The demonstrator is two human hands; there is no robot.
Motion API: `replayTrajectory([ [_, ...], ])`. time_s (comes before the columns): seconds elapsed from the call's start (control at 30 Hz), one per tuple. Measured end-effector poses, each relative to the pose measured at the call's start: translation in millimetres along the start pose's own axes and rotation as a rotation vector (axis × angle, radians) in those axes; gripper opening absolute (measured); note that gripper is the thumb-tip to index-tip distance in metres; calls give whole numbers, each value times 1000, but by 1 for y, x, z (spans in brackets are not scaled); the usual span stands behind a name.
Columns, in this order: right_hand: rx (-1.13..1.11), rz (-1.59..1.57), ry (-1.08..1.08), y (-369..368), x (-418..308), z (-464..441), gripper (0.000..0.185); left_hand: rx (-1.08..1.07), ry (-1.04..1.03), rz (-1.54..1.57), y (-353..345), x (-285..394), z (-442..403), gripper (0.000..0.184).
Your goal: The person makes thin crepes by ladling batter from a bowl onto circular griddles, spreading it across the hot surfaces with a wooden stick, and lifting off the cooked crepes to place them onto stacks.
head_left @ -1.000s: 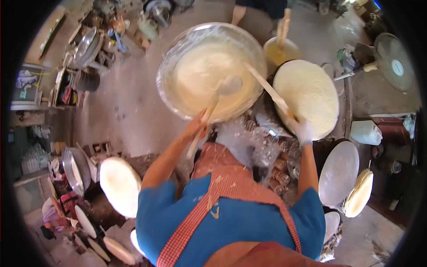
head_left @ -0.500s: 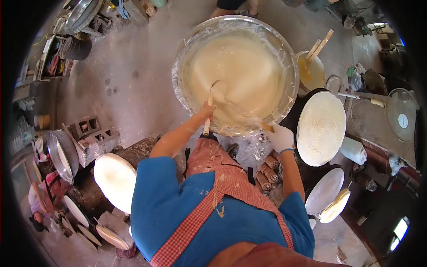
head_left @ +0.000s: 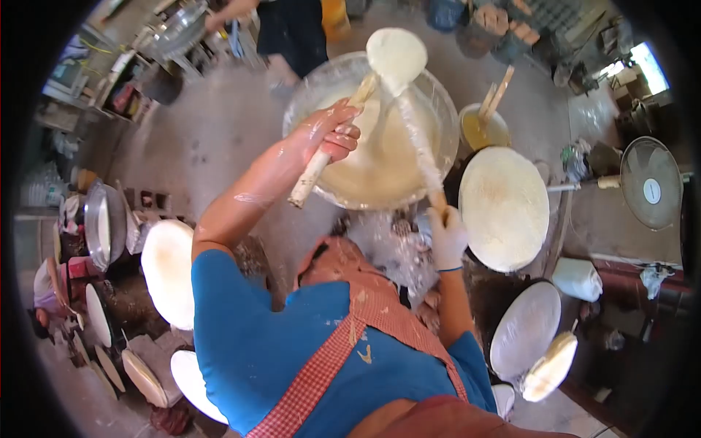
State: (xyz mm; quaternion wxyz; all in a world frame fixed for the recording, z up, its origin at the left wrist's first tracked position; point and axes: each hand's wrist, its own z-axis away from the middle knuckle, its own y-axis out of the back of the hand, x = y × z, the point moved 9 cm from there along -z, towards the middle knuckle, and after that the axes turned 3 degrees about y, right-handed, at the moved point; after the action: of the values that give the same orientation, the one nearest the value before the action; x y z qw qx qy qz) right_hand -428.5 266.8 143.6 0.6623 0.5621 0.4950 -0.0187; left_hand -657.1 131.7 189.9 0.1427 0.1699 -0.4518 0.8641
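My left hand (head_left: 336, 131), bare and smeared with batter, is closed round the pale wooden handle of a ladle (head_left: 395, 57). The ladle's round bowl is covered in cream batter and is raised above the far rim of a wide basin (head_left: 298, 120). In my right hand (head_left: 447, 237), which wears a white glove, is a batter-coated stick (head_left: 418, 139) with a wooden grip. Its upper end meets the ladle's lower edge; exactly how they touch is hidden. Pale batter (head_left: 380, 175) fills the basin below both tools.
Right of the basin stand a bucket (head_left: 488, 135) with wooden sticks and a large round batter-topped griddle (head_left: 504, 208). More round plates (head_left: 526, 328) lean lower right; white discs (head_left: 168, 274) are at left. Another person (head_left: 292, 33) stands beyond the basin; someone else (head_left: 55, 285) is far left.
The ladle has come up out of the basin, raised by my left hand. My right hand's stick has swung upward to meet it. The person beyond the basin shows farther left.
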Motion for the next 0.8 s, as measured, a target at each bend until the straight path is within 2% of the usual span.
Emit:
replayTrajectory([
  [0.07, 233, -4, 233, 49, -27, -25, 30, -57, -87, -104, -60, 26, 42, 18],
  [0.13, 302, -55, 232, 96, -50, -51, 28, 17, -391, -541, -104, 67, 89, 32],
  [0.17, 287, -198, 149, 119, -66, -60, 25, 25, -540, -652, -126, 83, 113, 41],
  [0.2, 328, -214, 170, 132, -71, -64, 25, 33, -691, -759, -147, 97, 134, 50],
  [0.23, 350, -328, 175, 143, -72, -69, 24, 91, -753, -893, -162, 106, 145, 59],
  [0.27, 369, -443, 177, 148, -72, -71, 23, 133, -879, -944, -160, 120, 143, 58],
  [0.3, 321, -592, 141, 137, -71, -65, 19, 93, -919, -995, -149, 124, 132, 60],
  [0.33, 352, -600, 129, 128, -57, -53, 19, 49, -944, -1039, -134, 124, 118, 61],
  [0.4, -85, -704, -147, 42, 2, -36, 19, -115, -511, -818, -89, 74, 80, 67],
  [0.43, -90, -682, -159, 17, 32, -15, 20, -154, -189, -646, -47, 40, 50, 58],
  [0.47, -96, -663, -173, -1, 55, 8, 22, -52, -5, -482, -13, 10, 34, 19],
  [0.5, -161, -671, -308, -5, 67, 37, 24, 6, 220, -108, 1, -14, 26, 11],
  [0.53, -58, -467, -153, 10, 66, 54, 23, 31, 274, -119, 14, -24, 22, 11],
  [0.6, -99, -332, -315, 26, 77, 95, 23, 107, 526, 307, 30, -53, 15, 7],
  [0.63, -50, -358, -311, 38, 79, 104, 25, -47, 505, 177, 19, -49, 12, 24],
  [0.67, -8, -374, -319, 49, 81, 122, 26, -48, 554, 145, 19, -58, 11, 24],
  [0.73, 79, -434, -366, 64, 69, 142, 28, -224, 201, -413, -14, -55, 14, 26],
  [0.77, 107, -545, -400, 64, 67, 153, 28, -159, 160, -521, -15, -70, 10, 29],
  [0.8, 145, -656, -426, 65, 68, 165, 29, -196, 213, -534, -19, -93, 2, 29],
])
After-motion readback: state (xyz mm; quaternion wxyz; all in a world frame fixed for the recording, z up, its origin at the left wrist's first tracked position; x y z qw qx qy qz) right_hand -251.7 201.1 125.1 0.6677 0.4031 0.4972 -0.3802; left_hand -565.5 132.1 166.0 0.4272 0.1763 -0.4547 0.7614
